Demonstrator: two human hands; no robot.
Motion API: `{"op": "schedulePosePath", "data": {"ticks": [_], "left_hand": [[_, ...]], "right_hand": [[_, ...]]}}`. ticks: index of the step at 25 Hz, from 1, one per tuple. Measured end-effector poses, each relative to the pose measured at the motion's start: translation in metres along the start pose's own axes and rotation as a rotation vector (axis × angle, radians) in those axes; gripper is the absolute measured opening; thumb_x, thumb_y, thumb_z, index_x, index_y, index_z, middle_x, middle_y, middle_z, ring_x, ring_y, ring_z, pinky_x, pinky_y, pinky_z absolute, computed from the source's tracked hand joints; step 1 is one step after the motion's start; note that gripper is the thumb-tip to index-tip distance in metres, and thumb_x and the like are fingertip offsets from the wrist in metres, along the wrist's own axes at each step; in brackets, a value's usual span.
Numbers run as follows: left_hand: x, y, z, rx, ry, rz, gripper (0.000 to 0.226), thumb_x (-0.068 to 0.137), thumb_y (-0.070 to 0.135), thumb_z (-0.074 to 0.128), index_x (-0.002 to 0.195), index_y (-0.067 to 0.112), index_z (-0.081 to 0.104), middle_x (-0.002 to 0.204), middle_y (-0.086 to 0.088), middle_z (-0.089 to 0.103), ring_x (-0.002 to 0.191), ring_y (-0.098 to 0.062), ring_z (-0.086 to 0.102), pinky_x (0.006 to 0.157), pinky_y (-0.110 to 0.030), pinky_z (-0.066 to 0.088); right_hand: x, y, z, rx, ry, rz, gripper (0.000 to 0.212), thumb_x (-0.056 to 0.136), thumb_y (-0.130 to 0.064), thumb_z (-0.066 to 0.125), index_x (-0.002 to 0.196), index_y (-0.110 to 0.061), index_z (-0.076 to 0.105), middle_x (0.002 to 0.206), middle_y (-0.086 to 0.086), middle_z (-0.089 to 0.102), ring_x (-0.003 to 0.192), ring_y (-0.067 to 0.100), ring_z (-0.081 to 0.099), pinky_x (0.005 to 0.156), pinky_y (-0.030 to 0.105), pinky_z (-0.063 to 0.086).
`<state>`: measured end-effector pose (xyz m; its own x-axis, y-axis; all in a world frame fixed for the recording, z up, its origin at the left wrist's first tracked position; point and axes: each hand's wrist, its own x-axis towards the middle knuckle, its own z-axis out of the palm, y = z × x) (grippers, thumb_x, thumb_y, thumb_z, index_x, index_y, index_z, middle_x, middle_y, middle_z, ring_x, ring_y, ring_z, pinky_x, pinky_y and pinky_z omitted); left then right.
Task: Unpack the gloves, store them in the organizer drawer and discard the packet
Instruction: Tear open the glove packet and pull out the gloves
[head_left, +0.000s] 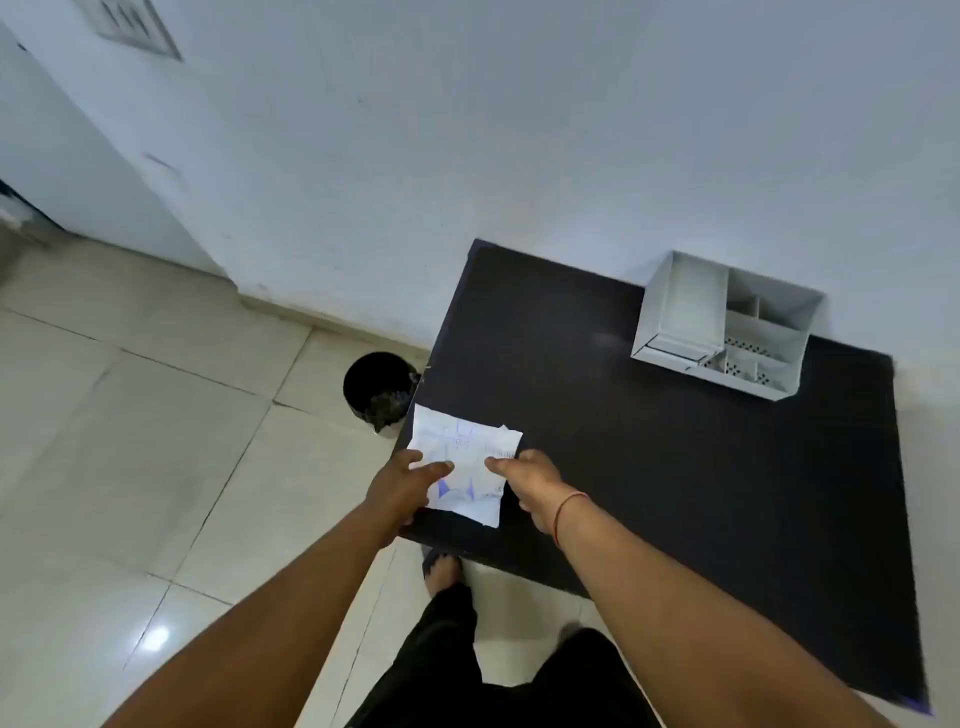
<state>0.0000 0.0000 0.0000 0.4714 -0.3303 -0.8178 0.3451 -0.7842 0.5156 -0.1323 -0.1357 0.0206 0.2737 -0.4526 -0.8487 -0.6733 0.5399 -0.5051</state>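
Note:
A white glove packet (462, 457) with blue print lies flat on the near left corner of the dark table (649, 467). My left hand (405, 483) rests its fingers on the packet's left side. My right hand (530, 478) pinches the packet's right edge between thumb and finger. A small torn flap sticks up at the packet's top right corner. The white organizer (727, 327) stands at the table's far right against the wall, its drawer pulled out and its top compartments showing. No gloves are visible outside the packet.
A black round bin (376, 387) with dark crumpled waste in it sits on the tiled floor just left of the table. The white wall runs behind the table. My foot and dark trousers are below the table's near edge.

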Motion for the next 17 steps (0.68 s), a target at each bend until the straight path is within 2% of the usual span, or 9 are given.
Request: {"op": "schedulePosePath", "data": {"ticks": [3,5,6,7,8,10,12,14,17], "left_hand": [[0.015,0.000,-0.008,0.083,-0.044,-0.062,0.069,0.092,0.050,0.075,0.150,0.025,0.048,0.147,-0.010,0.058,0.115,-0.033,0.066,0.097,-0.050,0.058],[0.018,0.002,-0.013,-0.002,-0.101,-0.114,0.071,0.090,0.053,0.075,0.150,0.025,0.049,0.145,-0.011,0.060,0.116,-0.033,0.067,0.103,-0.055,0.056],[0.019,0.007,-0.016,-0.068,-0.139,-0.143,0.072,0.089,0.057,0.074,0.148,0.025,0.050,0.143,-0.012,0.061,0.117,-0.034,0.067,0.106,-0.057,0.054],[0.016,0.016,-0.019,-0.145,-0.197,-0.170,0.071,0.088,0.063,0.073,0.145,0.026,0.052,0.142,-0.012,0.062,0.118,-0.035,0.067,0.108,-0.058,0.053],[0.016,0.027,-0.022,-0.223,-0.277,-0.177,0.071,0.086,0.068,0.070,0.142,0.027,0.055,0.141,-0.012,0.064,0.119,-0.037,0.068,0.109,-0.059,0.052],[0.011,0.056,-0.027,-0.446,-0.442,-0.167,0.070,0.087,0.072,0.066,0.137,0.023,0.064,0.137,-0.016,0.070,0.119,-0.040,0.072,0.108,-0.061,0.054],[-0.002,0.089,-0.029,-0.601,-0.505,-0.120,0.056,0.097,0.055,0.065,0.134,0.013,0.070,0.123,-0.020,0.078,0.110,-0.039,0.075,0.103,-0.058,0.057],[-0.013,0.118,-0.027,-0.604,-0.503,-0.068,0.041,0.103,0.032,0.060,0.135,0.007,0.067,0.110,-0.019,0.082,0.098,-0.036,0.077,0.095,-0.053,0.059],[-0.020,0.137,-0.021,-0.569,-0.507,0.011,0.037,0.104,0.021,0.061,0.138,0.008,0.064,0.112,-0.017,0.082,0.100,-0.037,0.078,0.089,-0.052,0.062]], "right_hand": [[0.018,0.002,0.013,0.132,0.026,0.112,0.032,0.092,-0.015,0.075,0.123,-0.009,0.065,0.123,0.011,0.076,0.082,0.014,0.070,0.057,0.030,0.048],[0.019,0.001,0.020,0.218,-0.035,0.142,0.023,0.094,-0.008,0.072,0.116,-0.011,0.069,0.123,0.015,0.076,0.088,0.021,0.074,0.064,0.035,0.056],[0.016,-0.006,0.021,0.210,-0.033,0.094,0.019,0.095,-0.007,0.070,0.113,-0.012,0.071,0.121,0.015,0.077,0.089,0.023,0.075,0.068,0.037,0.059],[0.011,-0.013,0.020,0.121,0.001,-0.027,0.016,0.096,-0.010,0.069,0.111,-0.013,0.073,0.117,0.014,0.077,0.090,0.023,0.074,0.071,0.038,0.061],[0.007,-0.020,0.018,-0.093,0.070,-0.240,0.013,0.096,-0.015,0.069,0.108,-0.014,0.075,0.112,0.011,0.077,0.090,0.021,0.072,0.075,0.036,0.061],[-0.012,-0.031,0.009,-0.657,0.221,-0.736,0.021,0.095,-0.027,0.066,0.109,-0.017,0.078,0.104,0.003,0.068,0.093,0.016,0.063,0.080,0.030,0.055],[-0.035,-0.040,0.000,-0.988,0.223,-1.021,0.029,0.094,-0.032,0.062,0.118,-0.023,0.076,0.111,0.000,0.063,0.105,0.016,0.057,0.094,0.030,0.050],[-0.057,-0.048,-0.010,-0.944,0.220,-0.983,0.037,0.092,-0.041,0.063,0.126,-0.028,0.070,0.129,-0.004,0.059,0.122,0.013,0.051,0.109,0.030,0.043],[-0.072,-0.060,-0.028,-0.565,0.306,-0.791,0.045,0.092,-0.045,0.066,0.133,-0.027,0.057,0.138,-0.006,0.055,0.127,0.011,0.050,0.108,0.030,0.045]]}}
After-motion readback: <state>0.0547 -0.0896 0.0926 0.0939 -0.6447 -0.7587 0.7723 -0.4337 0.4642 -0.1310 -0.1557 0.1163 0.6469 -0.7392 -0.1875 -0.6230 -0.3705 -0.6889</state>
